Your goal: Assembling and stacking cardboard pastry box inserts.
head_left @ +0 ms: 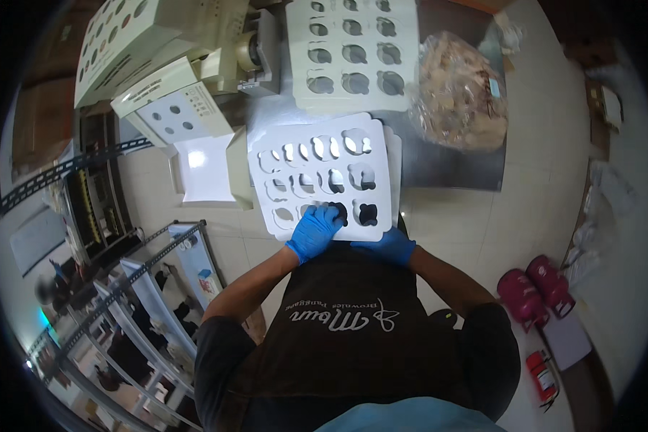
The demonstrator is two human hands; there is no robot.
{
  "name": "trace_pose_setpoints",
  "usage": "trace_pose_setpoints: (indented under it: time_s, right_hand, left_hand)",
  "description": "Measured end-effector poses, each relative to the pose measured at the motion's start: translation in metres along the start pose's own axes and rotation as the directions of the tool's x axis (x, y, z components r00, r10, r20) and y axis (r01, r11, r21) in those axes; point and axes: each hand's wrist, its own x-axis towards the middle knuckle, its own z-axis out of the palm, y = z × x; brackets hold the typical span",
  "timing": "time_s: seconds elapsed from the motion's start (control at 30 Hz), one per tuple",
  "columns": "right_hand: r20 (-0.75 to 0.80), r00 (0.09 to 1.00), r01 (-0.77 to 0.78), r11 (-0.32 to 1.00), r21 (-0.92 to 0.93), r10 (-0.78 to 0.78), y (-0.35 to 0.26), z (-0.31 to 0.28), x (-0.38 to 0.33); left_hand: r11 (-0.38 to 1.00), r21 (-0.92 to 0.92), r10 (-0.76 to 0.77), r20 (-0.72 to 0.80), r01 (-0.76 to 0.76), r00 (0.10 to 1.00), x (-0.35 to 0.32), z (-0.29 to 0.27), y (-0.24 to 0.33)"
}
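Note:
A white cardboard cupcake insert with rows of round cut-outs is tilted up just in front of my apron. My left hand, in a blue glove, is closed on its near edge, with the fingertips at a cut-out in the nearest row. At the near right corner my right hand, also gloved in blue, holds the same insert from beneath. Part of the right fingers is hidden by the card. More white card edges show behind the insert on its right side.
Beyond lies a stack of similar inserts on the metal table. A clear plastic bag of brownish pieces sits to its right. An open white box, printed cartons and a tape dispenser stand left.

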Motion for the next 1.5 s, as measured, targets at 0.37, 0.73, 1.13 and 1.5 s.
trace_pose_setpoints:
  time_s: [0.37,0.73,1.13,1.5]
  right_hand:
    - [-0.414,0.298,-0.574,0.508,0.642,0.860,0.026,0.004,-0.054]
    - [-0.070,0.540,-0.315,0.279,0.907,0.839,0.040,-0.021,0.025]
    - [0.092,0.468,-0.205,0.007,0.979,0.879,0.068,-0.010,0.041]
    - [-0.388,0.849,-0.499,0.787,-0.363,0.359,-0.023,0.008,0.035]
  left_hand:
    - [0.975,-0.009,0.220,0.152,-0.221,0.964,0.003,-0.010,-0.016]
    - [0.903,0.130,0.381,0.197,-0.410,0.903,0.023,-0.025,-0.020]
    - [0.965,0.228,0.152,-0.086,-0.129,0.985,0.014,0.028,-0.033]
    - [0.992,0.081,0.102,-0.069,-0.097,0.992,0.010,0.014,-0.035]
